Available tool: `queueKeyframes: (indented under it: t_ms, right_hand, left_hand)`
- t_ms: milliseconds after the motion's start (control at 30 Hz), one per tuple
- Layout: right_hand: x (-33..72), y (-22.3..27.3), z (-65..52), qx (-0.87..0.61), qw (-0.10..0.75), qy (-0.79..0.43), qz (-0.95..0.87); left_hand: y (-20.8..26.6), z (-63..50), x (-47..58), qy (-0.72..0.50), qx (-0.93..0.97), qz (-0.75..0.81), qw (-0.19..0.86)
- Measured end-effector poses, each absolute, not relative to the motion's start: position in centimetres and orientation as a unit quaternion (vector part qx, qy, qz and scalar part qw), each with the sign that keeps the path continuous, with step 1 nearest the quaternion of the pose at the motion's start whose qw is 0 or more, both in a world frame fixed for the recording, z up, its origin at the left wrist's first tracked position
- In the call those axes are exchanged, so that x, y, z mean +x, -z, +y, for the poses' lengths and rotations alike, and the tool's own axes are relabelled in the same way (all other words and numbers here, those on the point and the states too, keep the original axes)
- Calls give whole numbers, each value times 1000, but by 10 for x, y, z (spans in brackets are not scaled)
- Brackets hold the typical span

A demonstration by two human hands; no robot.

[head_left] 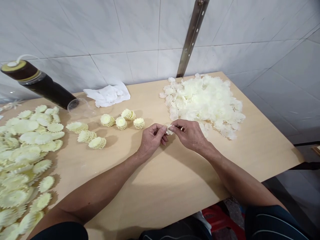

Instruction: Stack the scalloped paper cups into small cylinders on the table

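My left hand (151, 139) and my right hand (189, 133) meet over the middle of the wooden table (175, 186). Together they pinch a small cream petal piece (170, 129) with a toothed edge; most of it is hidden by the fingers. Just behind and to the right lies a big heap of small white petal pieces (206, 101). To the left of my hands stand several finished stacked flower pieces (121, 122), pale yellow and ribbed.
A wide spread of larger pale-yellow toothed discs (22, 160) covers the left side. A dark bottle (40, 85) lies tilted at the back left beside a clear plastic cup (78, 106). A white cloth (108, 94) sits by the tiled wall. A red object (215, 216) shows below the table edge.
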State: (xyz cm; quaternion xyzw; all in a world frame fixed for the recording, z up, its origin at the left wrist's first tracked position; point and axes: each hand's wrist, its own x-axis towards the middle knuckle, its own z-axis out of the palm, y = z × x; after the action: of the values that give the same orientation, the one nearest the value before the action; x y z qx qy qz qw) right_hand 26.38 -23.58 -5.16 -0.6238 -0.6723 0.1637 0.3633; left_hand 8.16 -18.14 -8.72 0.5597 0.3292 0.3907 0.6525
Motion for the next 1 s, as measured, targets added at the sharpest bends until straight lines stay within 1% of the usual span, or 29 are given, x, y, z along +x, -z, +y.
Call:
queueKeyframes:
  t_ms: [233, 433, 500, 600, 733, 800, 867, 1000]
  right_hand:
    - [264, 52, -236, -613, 349, -141, -695]
    - [265, 53, -235, -630, 345, -179, -672]
    - [263, 53, -234, -638, 356, -178, -659]
    - [261, 52, -234, -633, 388, -128, -658]
    - [263, 49, -235, -580, 455, -78, -671]
    - [265, 48, -235, -558, 474, -62, -678]
    - [266, 50, -235, -544, 472, -52, -692]
    - [265, 59, -232, -543, 440, -60, -713]
  left_hand:
    - [87, -180, 82, -390, 548, 328, 663]
    - [87, -179, 82, -389, 532, 322, 680]
    - [89, -179, 82, -391, 528, 325, 680]
    - [91, -179, 83, -394, 525, 331, 678]
    - [93, -177, 82, -395, 527, 333, 675]
    - [93, -177, 82, -396, 530, 332, 672]
    - [92, -177, 82, -399, 532, 331, 669]
    - [91, -177, 82, -397, 536, 325, 670]
